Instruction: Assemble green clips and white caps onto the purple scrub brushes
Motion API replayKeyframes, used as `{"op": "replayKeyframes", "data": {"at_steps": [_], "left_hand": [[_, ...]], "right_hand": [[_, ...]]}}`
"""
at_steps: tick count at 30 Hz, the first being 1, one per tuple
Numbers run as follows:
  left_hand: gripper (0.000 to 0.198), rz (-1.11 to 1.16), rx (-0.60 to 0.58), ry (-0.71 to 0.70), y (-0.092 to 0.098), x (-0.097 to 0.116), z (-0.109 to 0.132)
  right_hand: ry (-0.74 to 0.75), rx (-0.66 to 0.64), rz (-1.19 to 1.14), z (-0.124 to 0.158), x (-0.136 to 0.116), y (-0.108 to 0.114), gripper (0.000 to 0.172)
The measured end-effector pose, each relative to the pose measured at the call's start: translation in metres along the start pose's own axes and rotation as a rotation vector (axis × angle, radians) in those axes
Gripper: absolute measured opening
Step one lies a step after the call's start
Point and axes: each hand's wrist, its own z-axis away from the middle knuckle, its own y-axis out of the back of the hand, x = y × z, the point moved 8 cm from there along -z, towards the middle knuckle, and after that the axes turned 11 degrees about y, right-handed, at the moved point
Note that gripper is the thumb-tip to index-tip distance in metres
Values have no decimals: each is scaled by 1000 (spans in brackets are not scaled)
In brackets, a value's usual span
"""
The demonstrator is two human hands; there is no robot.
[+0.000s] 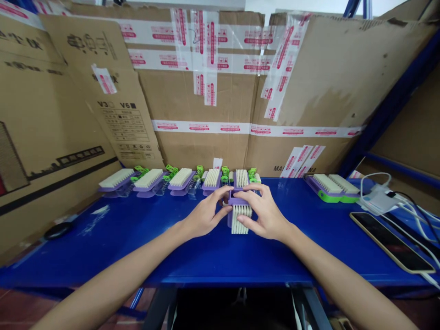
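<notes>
In the head view a purple scrub brush (242, 220) with rows of cream bristles stands near the middle of the blue table, its bristles facing me. My left hand (206, 214) grips its left side and top edge between thumb and fingers. From the right, my right hand (267, 211) holds the same brush, the fingers over its purple top and the thumb by the bristles. Just behind it lies another purple brush (242, 178) with its bristles up. The fingers hide part of the held brush's upper end.
Several more purple brushes (182, 178) with green and clear parts line the back of the table (144, 247). At the right are a two-part brush (332, 185), a white adapter with cables (376, 198) and a phone (390, 240). Taped cardboard (206, 146) walls the back.
</notes>
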Motion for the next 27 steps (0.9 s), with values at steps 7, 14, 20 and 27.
{"op": "replayKeyframes", "data": {"at_steps": [7,14,20,27], "left_hand": [[54,-21,-17,-4,0,2,0],[55,-30,-14,-19,2,5,0],[60,-33,-3,-36,4,7,-1],[65,-25,19,-27,5,4,0]], "right_hand": [[7,23,-13,-1,-1,1,46],[66,111,-22,3,-3,3,63],[-10,258,-57,10,3,8,74],[-159,329,-221,18,21,1,76]]}}
